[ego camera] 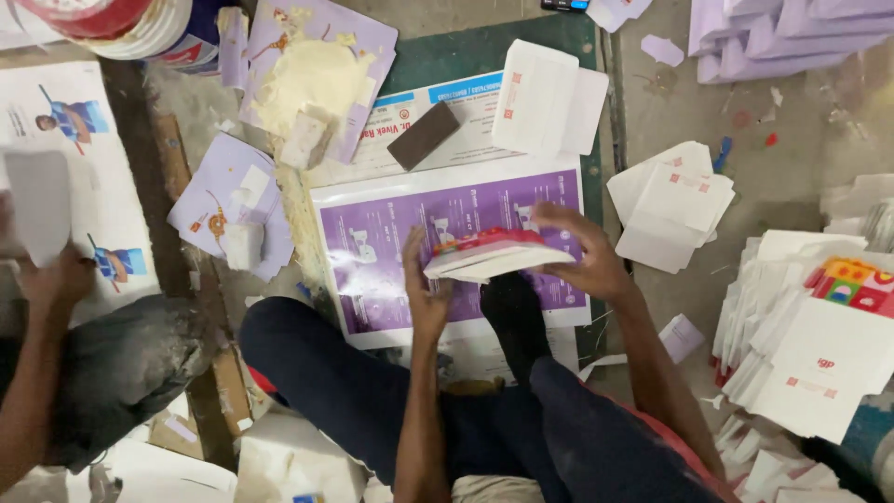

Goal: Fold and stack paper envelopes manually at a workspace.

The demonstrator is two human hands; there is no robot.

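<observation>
Seated on the floor with legs folded, you hold a thin stack of flat white card envelopes with a red-printed top face (494, 253) between both hands, just above a large purple printed sheet (391, 256) that serves as your work surface. Your left hand (426, 296) presses its open palm and fingers against the stack's near short edge, while your right hand (585, 261) curls over the far end, fingers wrapped along the top and side. Held this way, the stack is squeezed from both ends, which would keep the edges flush.

Above the purple sheet lies a dark brown rectangular block (423, 135) on a white printed paper, close by. Beside it rests a folded white envelope blank (548, 98), and farther right a loose pile of white envelope blanks (672, 203) sits on the bare concrete. A bigger heap of white cards (801, 354) fans out at your right side. To the upper left, a lilac card smeared with pale yellow paste (312, 74) lies within arm's reach of the sheet.

At the left edge, another person's hand (51, 279) grips a blurred white sheet (39, 207).
</observation>
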